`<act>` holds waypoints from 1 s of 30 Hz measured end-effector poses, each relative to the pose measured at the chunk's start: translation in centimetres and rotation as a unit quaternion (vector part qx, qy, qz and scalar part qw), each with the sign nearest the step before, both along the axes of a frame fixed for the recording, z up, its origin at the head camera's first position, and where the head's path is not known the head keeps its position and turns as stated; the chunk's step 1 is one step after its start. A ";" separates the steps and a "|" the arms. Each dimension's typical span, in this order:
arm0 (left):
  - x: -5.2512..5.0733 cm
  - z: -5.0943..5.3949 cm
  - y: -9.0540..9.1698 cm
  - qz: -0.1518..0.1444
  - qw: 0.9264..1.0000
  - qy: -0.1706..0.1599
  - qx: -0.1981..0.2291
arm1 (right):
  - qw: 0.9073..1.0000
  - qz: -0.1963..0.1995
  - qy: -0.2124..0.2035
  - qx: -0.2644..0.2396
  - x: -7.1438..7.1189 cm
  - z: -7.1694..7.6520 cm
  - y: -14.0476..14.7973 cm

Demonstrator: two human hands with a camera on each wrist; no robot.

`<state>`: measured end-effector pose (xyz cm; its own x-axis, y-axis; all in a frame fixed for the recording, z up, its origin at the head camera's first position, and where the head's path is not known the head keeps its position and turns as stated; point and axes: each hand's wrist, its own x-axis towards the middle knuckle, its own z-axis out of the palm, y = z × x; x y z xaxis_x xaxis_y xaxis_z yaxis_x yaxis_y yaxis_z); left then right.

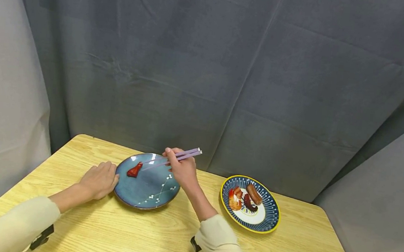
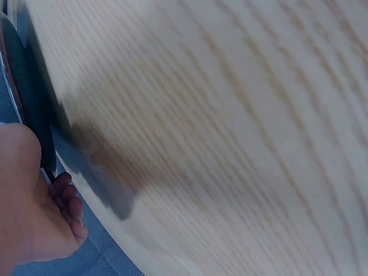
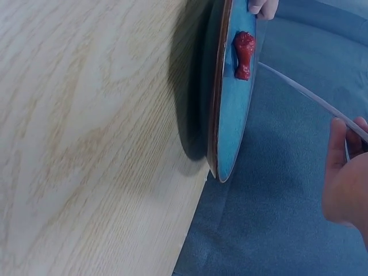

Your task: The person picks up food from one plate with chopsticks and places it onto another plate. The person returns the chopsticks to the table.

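Observation:
A round blue plate [image 1: 147,186] with a white blossom pattern stands on the table, and a red chicken drumstick [image 1: 134,170] lies on its left part. My left hand [image 1: 99,181] holds the plate's left rim; in the left wrist view the thumb is over the edge and the fingers [image 2: 73,210] curl below it. With my right hand [image 1: 182,171] I grip a pair of light purple chopsticks [image 1: 188,154] above the plate. Their thin tips point left, spread slightly, close beside the drumstick [image 3: 244,54]. Contact between tips and drumstick cannot be made out.
To the right stands a patterned plate [image 1: 273,215] with a yellow rim. On it lie a sausage [image 1: 254,194], an orange shrimp [image 1: 234,202] and a dark red curled piece [image 1: 250,205]. A grey curtain [image 1: 199,80] hangs behind the wooden table [image 1: 131,233].

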<state>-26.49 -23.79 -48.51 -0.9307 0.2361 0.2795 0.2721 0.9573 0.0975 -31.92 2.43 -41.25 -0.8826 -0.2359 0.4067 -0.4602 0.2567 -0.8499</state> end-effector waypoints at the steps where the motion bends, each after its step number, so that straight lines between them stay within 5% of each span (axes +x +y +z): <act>1: 0.0 0.0 0.0 0.000 1.000 0.000 0.000 | 1.000 0.000 0.000 0.001 0.0 0.0 -0.1; 14: -0.9 -1.6 -0.5 -0.008 1.000 0.019 0.013 | 0.997 -0.023 0.025 0.073 0.0 -0.6 -1.5; 30: -0.5 -0.9 0.0 -0.003 1.000 0.015 0.015 | 0.997 -0.010 0.009 0.078 -0.2 -0.5 -1.7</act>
<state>-27.01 -23.84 -49.38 -0.9202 0.2324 0.3151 0.2808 0.9525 0.1175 -32.13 0.70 -41.75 -0.8808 -0.2800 0.3819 -0.4681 0.3935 -0.7912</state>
